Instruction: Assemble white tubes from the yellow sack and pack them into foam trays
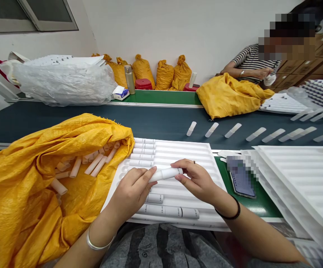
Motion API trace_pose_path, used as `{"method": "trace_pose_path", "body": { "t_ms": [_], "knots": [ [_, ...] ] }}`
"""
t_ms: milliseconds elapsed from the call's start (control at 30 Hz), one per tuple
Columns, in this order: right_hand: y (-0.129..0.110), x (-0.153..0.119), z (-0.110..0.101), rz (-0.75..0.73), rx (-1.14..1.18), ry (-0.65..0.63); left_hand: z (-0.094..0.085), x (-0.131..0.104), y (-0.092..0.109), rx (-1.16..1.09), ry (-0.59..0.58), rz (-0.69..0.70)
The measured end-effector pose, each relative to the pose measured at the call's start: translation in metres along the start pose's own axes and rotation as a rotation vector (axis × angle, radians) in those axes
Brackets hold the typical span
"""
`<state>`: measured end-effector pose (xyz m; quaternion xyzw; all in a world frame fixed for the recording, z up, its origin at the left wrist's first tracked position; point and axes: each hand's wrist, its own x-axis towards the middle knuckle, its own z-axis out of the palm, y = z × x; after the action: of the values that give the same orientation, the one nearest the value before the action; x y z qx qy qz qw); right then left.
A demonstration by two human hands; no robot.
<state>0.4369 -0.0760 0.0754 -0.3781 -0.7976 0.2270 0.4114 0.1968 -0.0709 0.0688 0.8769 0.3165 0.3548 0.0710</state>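
Observation:
Both my hands are closed on one white plastic tube (170, 173), held almost level over a white ridged tray (189, 152). My left hand (133, 188) grips its left part, while my right hand (196, 180) pinches the right end, where small dark print shows. A step shows partway along the tube. In the tray's grooves lie several printed white tubes (143, 157) on the left side. Nearer my body, more printed tubes (167, 211) lie end to end in a row. Part of the tray is hidden under my hands and forearms.
Left of the tray, an open yellow woven sack (94, 126) holds loose white tubes (94, 163). Tubes (232, 130) stand tilted on the dark conveyor belt (161, 121). A phone (241, 176) and stacked trays (298, 175) lie right. Across the belt a person (250, 67) sits behind a sack.

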Motion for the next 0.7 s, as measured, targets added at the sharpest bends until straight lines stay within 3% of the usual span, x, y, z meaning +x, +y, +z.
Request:
{"method": "trace_pose_path", "body": {
  "t_ms": [233, 367, 467, 600, 700],
  "knots": [
    [-0.01, -0.005, 0.011, -0.038, 0.058, -0.034, 0.009, -0.005, 0.011, -0.077, -0.053, -0.051],
    [0.003, 0.006, 0.018, -0.028, -0.236, -0.252, 0.018, -0.01, -0.002, -0.072, -0.16, -0.088],
    [0.038, 0.034, 0.017, 0.2, -0.518, -0.301, 0.01, -0.012, -0.026, 0.038, -0.228, -0.262],
    [0.107, 0.087, -0.004, 0.536, -0.61, -0.117, -0.022, -0.025, -0.08, 0.297, -0.121, -0.619],
    [0.151, 0.117, -0.021, 0.708, -0.609, -0.073, -0.043, -0.046, -0.126, 0.507, -0.145, -0.812]
  ]
}}
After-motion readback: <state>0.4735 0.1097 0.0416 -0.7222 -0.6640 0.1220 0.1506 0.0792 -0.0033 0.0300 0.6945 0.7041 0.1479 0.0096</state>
